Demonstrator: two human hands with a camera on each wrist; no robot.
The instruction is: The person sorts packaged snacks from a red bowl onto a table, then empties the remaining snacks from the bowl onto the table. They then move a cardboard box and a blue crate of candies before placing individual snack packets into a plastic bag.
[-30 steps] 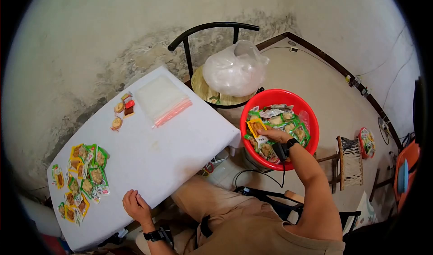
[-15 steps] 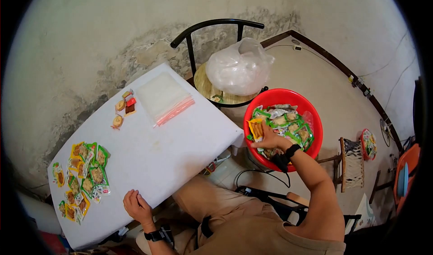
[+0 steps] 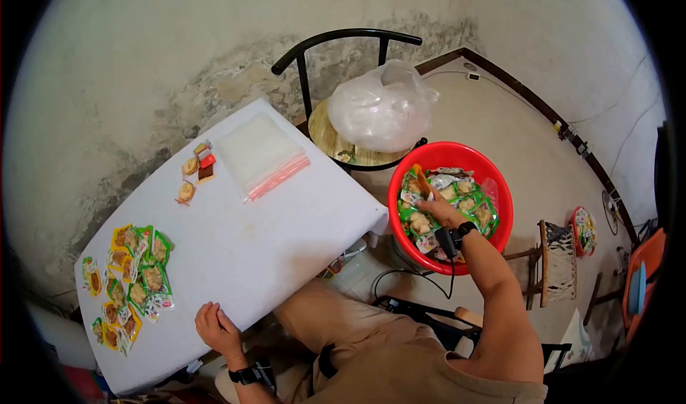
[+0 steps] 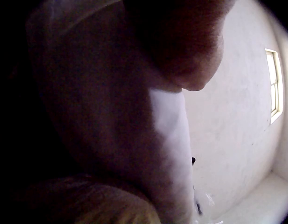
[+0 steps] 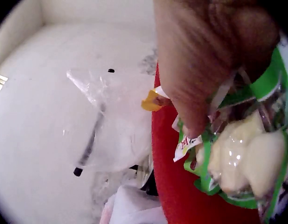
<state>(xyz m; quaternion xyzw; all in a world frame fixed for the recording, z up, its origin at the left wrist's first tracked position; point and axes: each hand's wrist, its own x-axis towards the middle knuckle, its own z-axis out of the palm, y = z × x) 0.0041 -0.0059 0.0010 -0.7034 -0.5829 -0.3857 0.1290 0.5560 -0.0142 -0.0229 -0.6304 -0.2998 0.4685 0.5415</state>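
Observation:
Inside the red basin (image 3: 505, 211), my right hand (image 3: 441, 209) pinches a yellow packet (image 3: 423, 184), which is seen nearly edge-on. Green packets of pale food (image 3: 420, 223) lie under and around that hand. In the right wrist view the hand (image 5: 204, 60) hides most of the yellow packet (image 5: 152, 101), and the thumb is against a green-edged packet (image 5: 246, 158). My left hand (image 3: 218, 327) rests relaxed on the near edge of the white-covered table (image 3: 271, 261), holding nothing; its wrist view is dark, with part of the hand (image 4: 195, 60) at the top.
Green and yellow packets (image 3: 136, 282) lie at the table's left. Small wrapped snacks (image 3: 205, 162) and a stack of clear bags (image 3: 261, 154) lie farther back. A full plastic bag (image 3: 382, 107) sits on a black-framed chair. A woven stool (image 3: 557, 262) stands right of the basin.
The yellow packet has turned from flat to nearly edge-on and moved slightly up and right with my right hand, uncovering green packets at the basin's left. My left hand has stayed put.

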